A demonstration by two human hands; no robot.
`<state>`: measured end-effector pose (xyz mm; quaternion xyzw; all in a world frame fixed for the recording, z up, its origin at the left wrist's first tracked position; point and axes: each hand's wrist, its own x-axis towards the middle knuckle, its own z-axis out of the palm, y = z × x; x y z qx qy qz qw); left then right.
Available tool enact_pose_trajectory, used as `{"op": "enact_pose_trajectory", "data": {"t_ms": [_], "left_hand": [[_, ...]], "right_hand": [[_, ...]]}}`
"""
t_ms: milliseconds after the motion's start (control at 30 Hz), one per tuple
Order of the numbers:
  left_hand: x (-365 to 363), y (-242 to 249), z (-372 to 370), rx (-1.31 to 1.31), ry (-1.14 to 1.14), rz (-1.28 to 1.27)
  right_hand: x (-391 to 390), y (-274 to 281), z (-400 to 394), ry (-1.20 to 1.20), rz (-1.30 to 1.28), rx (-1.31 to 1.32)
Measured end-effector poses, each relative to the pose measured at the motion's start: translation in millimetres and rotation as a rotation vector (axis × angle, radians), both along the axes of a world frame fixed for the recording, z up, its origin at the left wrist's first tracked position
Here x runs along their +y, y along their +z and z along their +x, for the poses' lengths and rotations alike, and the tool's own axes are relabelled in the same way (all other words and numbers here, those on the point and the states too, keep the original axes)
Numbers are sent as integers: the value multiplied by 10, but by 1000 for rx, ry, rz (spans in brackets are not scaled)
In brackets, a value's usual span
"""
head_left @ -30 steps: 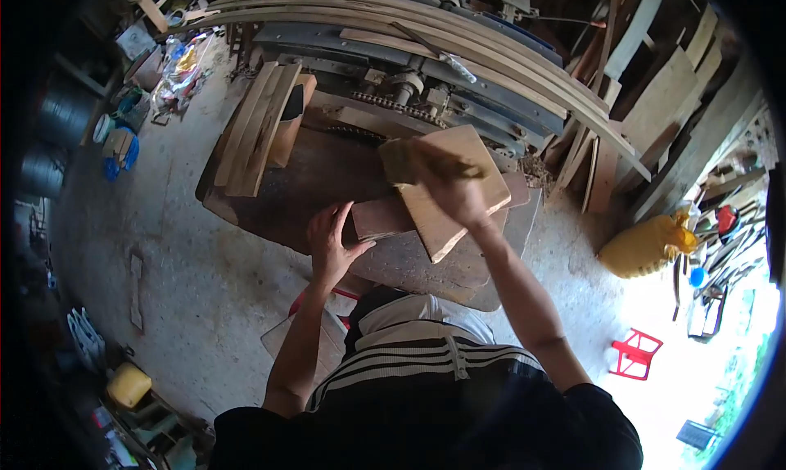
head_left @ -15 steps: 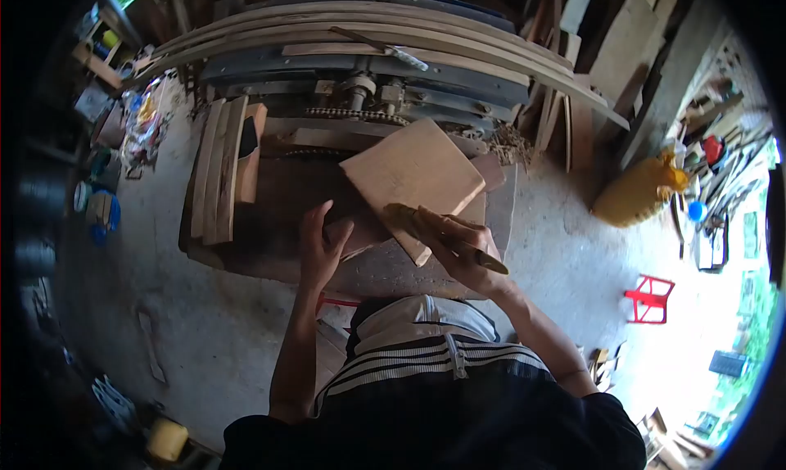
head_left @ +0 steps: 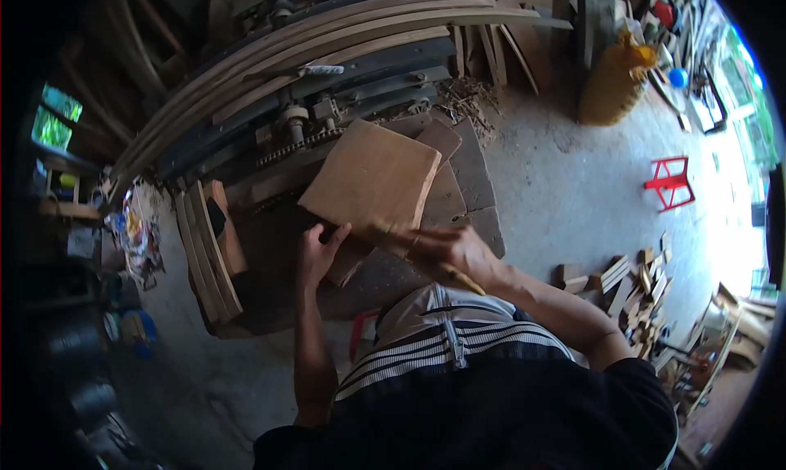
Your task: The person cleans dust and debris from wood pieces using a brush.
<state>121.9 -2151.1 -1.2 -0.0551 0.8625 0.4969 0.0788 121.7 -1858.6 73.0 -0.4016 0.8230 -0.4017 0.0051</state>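
Note:
A thick, square wooden board lies tilted at an angle on the workbench in front of me. My right hand is closed around a wooden-handled brush, whose pale bristle end reaches the board's near edge. Beside the board's near left corner is my left hand, its thumb and fingers apart and the thumb tip right at the edge. Another brown wood piece shows partly beneath the board.
Several long planks lie across the machine behind the bench. Short wooden strips stand at the bench's left end. To the right are a red stool, a yellow sack and a pile of wood offcuts.
The view has turned, and the board now sits at a different angle. My left hand has come up to the board's near edge. The brush stays in my right hand.

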Motion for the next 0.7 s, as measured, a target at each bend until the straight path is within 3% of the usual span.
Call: {"op": "enact_pose_trajectory", "data": {"t_ms": [67,133,167,233,267,300,400,467,533,600,700], "left_hand": [[-18,-57,-10,-62,38,-43],[30,6,2,-130,27,-76],[20,-56,17,-97,55,1],[48,35,4,-136,82,95],[31,46,-23,-129,59,87],[2,42,-41,-166,66,102],[-116,-19,-57,-210,74,162],[-162,-73,-43,-207,81,222],[-204,-78,-4,-140,49,333],[-230,-14,95,-147,-38,366],[-201,51,324,142,-234,-281]], "right_hand": [[-51,85,65,19,7,-137],[186,-509,-93,-64,-199,-303],[240,-400,-215,-86,-215,-299],[399,-63,-478,-488,-185,-258],[507,-154,-597,-547,-201,18],[561,-27,-641,-590,-169,103],[738,54,-662,-728,-32,126],[804,-55,-669,-752,-41,202],[816,-96,-670,-760,265,465],[820,-271,-712,-646,257,308],[767,-488,-843,-605,300,139]]}}
